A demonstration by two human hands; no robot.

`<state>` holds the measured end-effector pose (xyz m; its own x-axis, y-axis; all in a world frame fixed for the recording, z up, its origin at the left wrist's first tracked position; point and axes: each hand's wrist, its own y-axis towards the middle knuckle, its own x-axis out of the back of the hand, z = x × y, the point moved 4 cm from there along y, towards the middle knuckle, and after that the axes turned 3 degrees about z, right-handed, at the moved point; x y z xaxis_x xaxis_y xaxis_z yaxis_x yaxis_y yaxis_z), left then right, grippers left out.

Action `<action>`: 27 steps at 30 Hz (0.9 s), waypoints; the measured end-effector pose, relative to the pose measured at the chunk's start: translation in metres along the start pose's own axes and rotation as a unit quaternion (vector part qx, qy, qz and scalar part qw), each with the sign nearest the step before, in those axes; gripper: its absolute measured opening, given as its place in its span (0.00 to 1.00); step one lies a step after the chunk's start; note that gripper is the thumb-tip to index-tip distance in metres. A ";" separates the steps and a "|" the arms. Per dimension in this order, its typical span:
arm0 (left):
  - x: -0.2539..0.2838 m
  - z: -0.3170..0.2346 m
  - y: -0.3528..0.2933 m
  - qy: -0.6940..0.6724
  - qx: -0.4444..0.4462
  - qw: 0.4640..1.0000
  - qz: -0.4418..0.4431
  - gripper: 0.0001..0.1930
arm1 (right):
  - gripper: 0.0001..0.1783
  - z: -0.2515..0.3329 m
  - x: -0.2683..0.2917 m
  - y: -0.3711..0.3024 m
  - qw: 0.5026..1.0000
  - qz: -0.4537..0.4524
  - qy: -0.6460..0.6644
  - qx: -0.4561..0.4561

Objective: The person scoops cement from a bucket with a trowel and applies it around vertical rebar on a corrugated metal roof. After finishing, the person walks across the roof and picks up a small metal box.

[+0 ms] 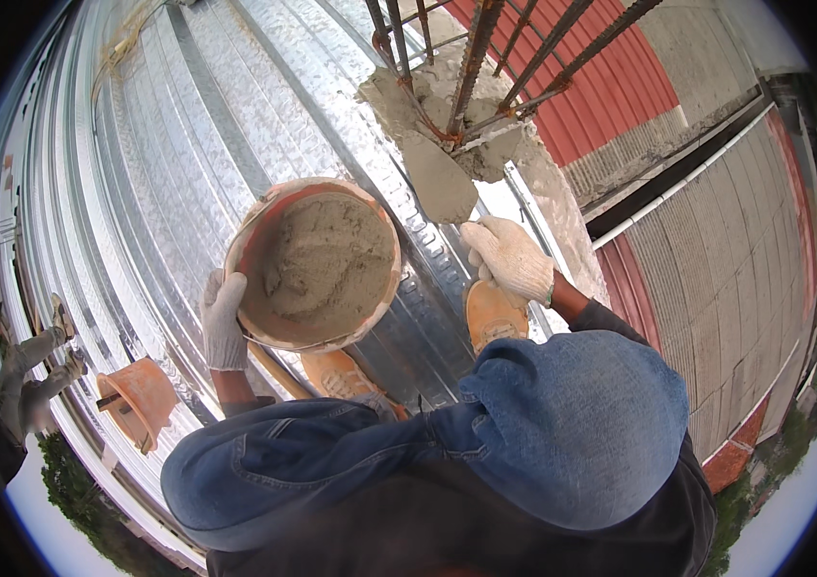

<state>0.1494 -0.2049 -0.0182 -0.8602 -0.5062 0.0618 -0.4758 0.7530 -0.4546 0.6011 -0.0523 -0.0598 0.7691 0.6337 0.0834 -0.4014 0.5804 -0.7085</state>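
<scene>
My left hand (225, 322), in a white knit glove, grips the left rim of a round bucket (278, 204), thumb over the edge. Grey wet mortar (336, 255) lies inside it. To the right, my gloved right hand (509, 258) is closed round a trowel (439, 181); its handle is hidden in my fist. The blade is coated with mortar and points forward to the foot of a rusty rebar column (471, 77). Around those bars sits a lumpy heap of mortar (394, 106), which the blade's far end touches or overlaps.
Ribbed shiny metal decking (206, 115) spreads under my tan boots (497, 313). An orange bucket (144, 389) lies lower left, near another person's legs (24, 370). Past a concrete edge on the right are red roofing (610, 77) and a lower grey roof (706, 260).
</scene>
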 end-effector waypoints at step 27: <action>0.003 -0.001 -0.001 0.009 -0.014 1.000 -0.007 0.10 | 0.23 0.033 -0.038 0.022 0.986 0.094 0.135 -0.030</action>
<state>0.1473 -0.2072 -0.0167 -0.8563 -0.5095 0.0847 -0.4930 0.7575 -0.4279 0.5465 -0.0462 -0.0557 0.7917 0.5634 -0.2362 -0.5248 0.4293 -0.7350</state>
